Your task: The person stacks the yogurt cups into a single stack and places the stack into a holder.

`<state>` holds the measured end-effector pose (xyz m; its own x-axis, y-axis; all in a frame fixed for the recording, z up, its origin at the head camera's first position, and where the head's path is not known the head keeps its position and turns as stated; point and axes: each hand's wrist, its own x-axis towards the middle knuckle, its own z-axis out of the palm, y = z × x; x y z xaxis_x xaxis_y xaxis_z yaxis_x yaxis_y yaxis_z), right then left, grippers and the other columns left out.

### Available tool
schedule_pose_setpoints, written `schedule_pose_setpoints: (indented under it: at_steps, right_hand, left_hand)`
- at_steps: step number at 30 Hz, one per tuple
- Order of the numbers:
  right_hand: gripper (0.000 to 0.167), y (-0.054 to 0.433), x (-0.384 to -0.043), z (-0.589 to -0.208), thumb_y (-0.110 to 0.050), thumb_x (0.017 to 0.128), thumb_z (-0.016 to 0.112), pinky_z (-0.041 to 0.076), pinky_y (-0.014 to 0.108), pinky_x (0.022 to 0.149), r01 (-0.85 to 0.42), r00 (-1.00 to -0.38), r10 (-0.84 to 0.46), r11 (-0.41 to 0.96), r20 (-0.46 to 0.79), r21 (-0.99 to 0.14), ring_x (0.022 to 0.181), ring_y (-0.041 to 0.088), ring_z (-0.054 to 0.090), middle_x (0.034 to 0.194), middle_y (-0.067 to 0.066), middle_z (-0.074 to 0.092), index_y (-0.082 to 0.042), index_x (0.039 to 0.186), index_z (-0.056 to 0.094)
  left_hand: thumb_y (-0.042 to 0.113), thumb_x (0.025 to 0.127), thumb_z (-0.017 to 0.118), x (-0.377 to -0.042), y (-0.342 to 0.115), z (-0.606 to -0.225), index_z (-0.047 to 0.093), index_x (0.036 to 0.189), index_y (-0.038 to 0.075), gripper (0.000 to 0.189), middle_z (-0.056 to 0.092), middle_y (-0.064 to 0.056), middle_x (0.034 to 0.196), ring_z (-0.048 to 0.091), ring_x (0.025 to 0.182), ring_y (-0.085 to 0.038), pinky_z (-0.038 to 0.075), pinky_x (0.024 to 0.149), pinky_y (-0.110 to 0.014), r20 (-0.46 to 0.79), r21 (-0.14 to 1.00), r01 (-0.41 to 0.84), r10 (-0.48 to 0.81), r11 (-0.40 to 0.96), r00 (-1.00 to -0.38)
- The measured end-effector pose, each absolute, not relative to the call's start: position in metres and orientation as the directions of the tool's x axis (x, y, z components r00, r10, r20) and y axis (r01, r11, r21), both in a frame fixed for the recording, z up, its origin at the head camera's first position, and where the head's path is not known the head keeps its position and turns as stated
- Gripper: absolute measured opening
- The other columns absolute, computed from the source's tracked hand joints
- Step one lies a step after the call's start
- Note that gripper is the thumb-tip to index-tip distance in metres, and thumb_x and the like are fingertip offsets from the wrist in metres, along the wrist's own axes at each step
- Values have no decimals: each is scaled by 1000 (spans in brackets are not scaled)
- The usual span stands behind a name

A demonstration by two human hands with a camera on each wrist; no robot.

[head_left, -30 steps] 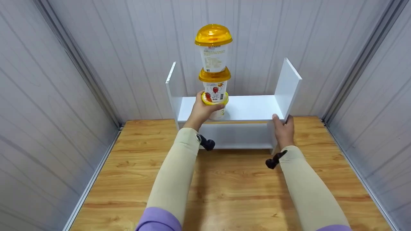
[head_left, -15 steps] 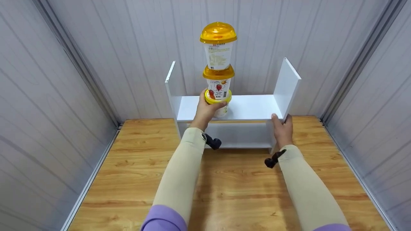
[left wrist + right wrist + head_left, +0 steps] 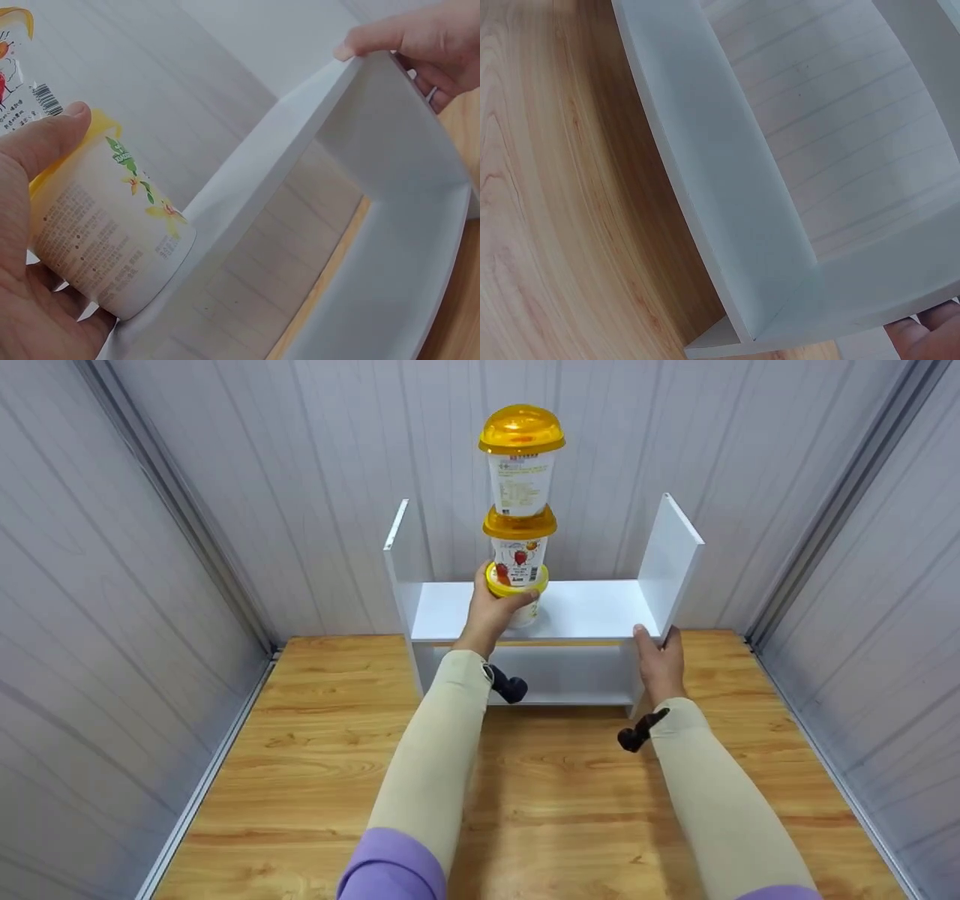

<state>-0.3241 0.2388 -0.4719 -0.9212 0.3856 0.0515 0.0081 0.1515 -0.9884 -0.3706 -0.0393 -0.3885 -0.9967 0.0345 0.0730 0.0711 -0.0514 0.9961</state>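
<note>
Three lidded plastic cups stand in an upright column. The top cup and middle cup have orange domed lids. The bottom cup has a yellow lid. My left hand grips the bottom cup around its upper part, thumb by the rim in the left wrist view. The cup's base is at the upper board of a white two-tier shelf; whether it touches the board I cannot tell. My right hand holds the shelf's right side, thumb on the board's front edge, fingers behind the side panel.
The shelf's left side panel and right side panel rise above the upper board. Below is a lower board. The shelf stands on a wood-grain surface, with pale panel walls behind and at both sides.
My left hand has moved right and slightly away from me with the cup column, which stays stacked. The right hand keeps its hold on the shelf, which has barely shifted.
</note>
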Motion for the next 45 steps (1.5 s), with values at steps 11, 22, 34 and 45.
schedule_pose_setpoints:
  at_steps: [11, 22, 34, 45]
  right_hand:
    - [82, 230, -323, -467, -49, 100, 56, 18, 39, 123, 55, -926, 376, 140, 1, -989, 152, 24, 21, 167, 9, 19, -16, 162, 14]
    - [86, 235, -321, -467, -52, 100, 55, 19, 41, 122, 81, -940, 341, 164, -21, -983, 152, 26, 21, 167, 10, 17, -16, 163, 8]
    - [104, 248, -315, -444, -61, 94, 59, 27, 51, 119, 132, -964, 259, 292, -54, -947, 149, 37, 25, 165, 21, 16, -6, 161, 2]
    - [115, 242, -285, -423, -70, 86, 63, 34, 56, 114, 111, -974, 227, 434, -11, -894, 146, 45, 28, 161, 30, 19, -8, 161, 1]
  left_hand:
    - [15, 81, 87, -365, -37, -387, 24, 158, 24, 100, 50, 0, 146, 46, 135, -21, 28, 119, -46, 36, 999, 35, 39, -26, -999]
    - [22, 77, 91, -358, -38, -392, 6, 162, 31, 120, 37, -4, 158, 34, 146, -24, 20, 123, -47, 22, 1000, 22, 46, -6, -999]
    - [32, 79, 88, -340, -64, -392, 3, 161, 35, 118, 20, -10, 167, 22, 152, -36, 25, 118, -58, 45, 974, 53, 42, 219, -998]
    - [45, 74, 90, -306, -96, -398, 4, 162, 34, 123, 19, -8, 167, 23, 151, -30, 27, 118, -55, 151, 843, 179, 97, 507, -984]
